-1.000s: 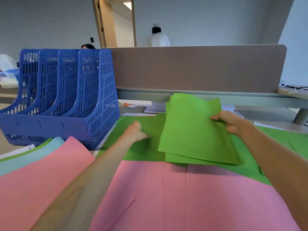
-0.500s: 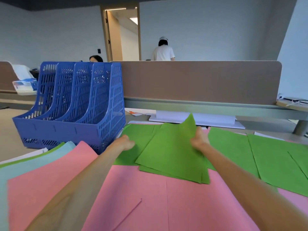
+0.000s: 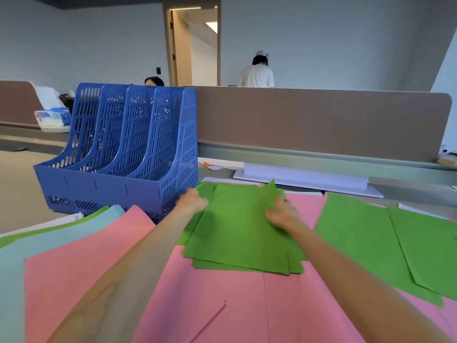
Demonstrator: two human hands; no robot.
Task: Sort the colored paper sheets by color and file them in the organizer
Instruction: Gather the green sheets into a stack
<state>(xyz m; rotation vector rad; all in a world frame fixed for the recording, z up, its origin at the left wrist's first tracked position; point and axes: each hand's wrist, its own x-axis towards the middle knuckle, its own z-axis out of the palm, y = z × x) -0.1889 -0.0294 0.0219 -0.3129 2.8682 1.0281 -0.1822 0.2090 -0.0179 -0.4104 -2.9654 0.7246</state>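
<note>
Head view: a stack of green paper (image 3: 237, 233) is lying just below the middle of the picture, resting on top of pink sheets (image 3: 222, 305) that are spreading toward six o'clock and running off the bottom edge. The left hand (image 3: 191, 200) is curling round the stack's far left corner, at about ten o'clock on the stack. Its fingertips are hiding behind the knuckles, so how far they are wrapping under the paper is hard to make out. The right hand (image 3: 282, 214) is gripping the stack's right edge at about two o'clock, and the corner of the top sheet is standing up just past it. Its fingertips are tucking out of sight beneath the paper.

The blue file organizer (image 3: 128, 154) is standing upright at ten o'clock from the stack, just beside the left hand. Its slots are showing only mesh walls, and what they are holding cannot be told.

More green sheets (image 3: 371, 243) are lying flat at three o'clock, overlapping each other and being cut off by the right edge. At eight o'clock a light blue sheet (image 3: 49, 233) is peeking out from under the pink, with slivers of green and white beneath it.

A brown desk divider (image 3: 321, 125) is running across at one o'clock, hiding all but the upper body of a person in white (image 3: 256, 75) at twelve o'clock.
</note>
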